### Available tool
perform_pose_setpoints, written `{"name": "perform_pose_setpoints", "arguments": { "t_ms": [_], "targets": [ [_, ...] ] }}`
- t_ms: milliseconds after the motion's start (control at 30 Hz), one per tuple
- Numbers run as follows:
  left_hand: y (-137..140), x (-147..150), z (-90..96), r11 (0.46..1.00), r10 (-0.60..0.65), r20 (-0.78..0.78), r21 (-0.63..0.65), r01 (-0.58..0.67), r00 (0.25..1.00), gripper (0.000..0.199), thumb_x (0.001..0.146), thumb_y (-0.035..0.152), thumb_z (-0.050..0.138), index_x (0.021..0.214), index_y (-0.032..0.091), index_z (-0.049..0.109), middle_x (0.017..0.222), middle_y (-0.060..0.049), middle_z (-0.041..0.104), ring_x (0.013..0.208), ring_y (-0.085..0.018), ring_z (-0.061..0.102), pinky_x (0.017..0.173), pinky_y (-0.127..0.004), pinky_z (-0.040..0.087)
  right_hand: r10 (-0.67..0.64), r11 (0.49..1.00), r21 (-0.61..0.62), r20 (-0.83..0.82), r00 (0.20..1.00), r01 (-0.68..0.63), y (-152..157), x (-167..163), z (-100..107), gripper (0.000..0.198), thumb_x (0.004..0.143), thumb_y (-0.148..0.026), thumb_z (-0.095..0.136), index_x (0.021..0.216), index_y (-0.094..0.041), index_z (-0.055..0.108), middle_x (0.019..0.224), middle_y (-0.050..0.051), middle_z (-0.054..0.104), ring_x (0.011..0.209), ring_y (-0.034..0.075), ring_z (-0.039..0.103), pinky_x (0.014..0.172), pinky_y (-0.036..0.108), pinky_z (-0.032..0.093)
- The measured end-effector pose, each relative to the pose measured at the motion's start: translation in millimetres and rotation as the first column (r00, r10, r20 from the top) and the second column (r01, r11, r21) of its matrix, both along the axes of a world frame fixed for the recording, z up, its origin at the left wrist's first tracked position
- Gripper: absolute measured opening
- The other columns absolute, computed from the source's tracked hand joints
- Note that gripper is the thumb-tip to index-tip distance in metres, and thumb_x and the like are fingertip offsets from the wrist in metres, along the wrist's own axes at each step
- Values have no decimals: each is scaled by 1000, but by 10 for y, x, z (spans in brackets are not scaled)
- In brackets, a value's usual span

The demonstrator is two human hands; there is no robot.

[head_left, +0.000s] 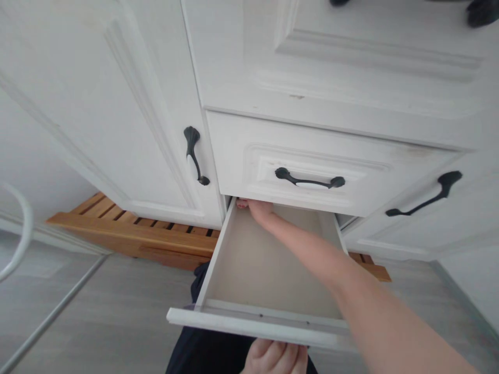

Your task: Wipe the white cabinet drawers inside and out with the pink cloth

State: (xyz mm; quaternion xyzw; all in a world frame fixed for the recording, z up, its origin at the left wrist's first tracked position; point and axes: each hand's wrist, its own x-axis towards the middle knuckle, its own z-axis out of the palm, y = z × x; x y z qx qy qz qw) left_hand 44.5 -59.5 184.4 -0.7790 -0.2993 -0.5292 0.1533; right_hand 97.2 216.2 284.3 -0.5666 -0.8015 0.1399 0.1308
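A white drawer (280, 259) is pulled out of the cabinet, and its pale bottom shows bare over most of its area. At the lower edge of the view, my left hand (277, 357) is closed at the outside of the drawer's front panel (249, 323), fingers curled; any handle there is hidden. My right arm reaches across the drawer from the right. Deep in the back left corner, by the side wall, my right hand (258, 209) is bent with its fingers drawn in. Whatever those fingers hold, if anything, is too small to make out.
Above is a closed drawer with a dark handle (310, 179). Cabinet doors with dark handles (194, 156) (427, 196) flank it. A slatted wooden ledge (156, 239) runs under the cabinet. My dark-clothed legs (210, 348) are below the drawer. A white curved tube (24, 228) stands at the left.
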Motion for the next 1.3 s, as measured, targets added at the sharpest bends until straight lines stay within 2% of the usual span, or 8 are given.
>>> {"name": "perform_pose_setpoints", "arguments": {
  "t_ms": [167, 367, 533, 733, 833, 967, 1100, 1300],
  "targets": [
    [-50, -8, -129, 999, 18, -83, -40, -22, 996, 15, 75, 34, 83, 78, 30, 69, 62, 11, 67, 53, -5, 52, 64, -25, 39, 78, 996, -54, 7, 997, -78, 125, -26, -311, 19, 97, -23, 47, 103, -17, 64, 105, 10, 69, 92, 20, 64, 79, 33, 51],
    [-76, 21, -130, 996, 15, 12, -89, -13, 1000, 11, 81, 19, 71, 75, 29, 71, 60, 12, 68, 55, -7, 54, 59, -29, 36, 348, 930, -167, 111, 931, -327, -533, 65, -426, 21, 85, -24, 54, 104, -21, 63, 111, 10, 68, 93, 25, 66, 68, 33, 49],
    [-92, 25, -149, 997, -5, 47, -75, 8, 999, 8, 80, 20, 75, 78, 27, 72, 62, 11, 69, 55, -7, 56, 65, -28, 38, 586, 760, -364, 21, 810, -539, -1116, -130, -379, 15, 81, -27, 54, 93, -25, 62, 102, 2, 70, 83, 19, 67, 53, 25, 40],
    [-42, -11, -30, 999, -3, -32, -54, 1, 999, 9, 78, 23, 78, 77, 27, 71, 65, 12, 70, 58, -6, 60, 66, -27, 40, 592, 548, -651, -142, 794, -525, -1103, -59, -178, 6, 75, -25, 63, 77, -22, 58, 71, -3, 66, 61, 15, 60, 51, 24, 38],
    [-11, 4, 44, 999, -18, 4, -47, 18, 1000, 19, 89, 15, 62, 75, 25, 70, 64, 10, 71, 57, -5, 59, 67, -26, 41, 488, 722, -508, -107, 867, -469, -886, 148, -71, 13, 67, -11, 66, 67, -22, 59, 67, -4, 65, 60, 15, 58, 54, 24, 39],
    [-9, 39, 90, 998, -10, 59, -59, 13, 998, 32, 95, 10, 50, 73, 24, 69, 61, 10, 70, 56, -5, 59, 67, -26, 40, 233, 940, -225, -133, 963, -258, -442, 418, -36, 16, 88, -13, 49, 84, -21, 62, 85, 3, 69, 78, 17, 61, 68, 29, 44],
    [11, 31, 130, 997, 1, 42, -77, 3, 999, 28, 94, 12, 54, 75, 25, 70, 62, 11, 71, 54, -5, 58, 67, -26, 41, 111, 985, -114, -179, 978, -133, -85, 578, -173, 25, 99, -20, 34, 98, -19, 59, 88, 6, 67, 74, 17, 57, 68, 31, 45],
    [29, -7, 106, 998, -35, 30, -44, 36, 999, 25, 92, 12, 57, 75, 25, 71, 61, 11, 69, 55, -5, 56, 66, -26, 41, 105, 987, -112, -63, 992, -112, -63, 728, -444, 24, 90, -16, 46, 105, -20, 64, 105, 9, 65, 93, 20, 59, 77, 33, 45]
  ]
}}
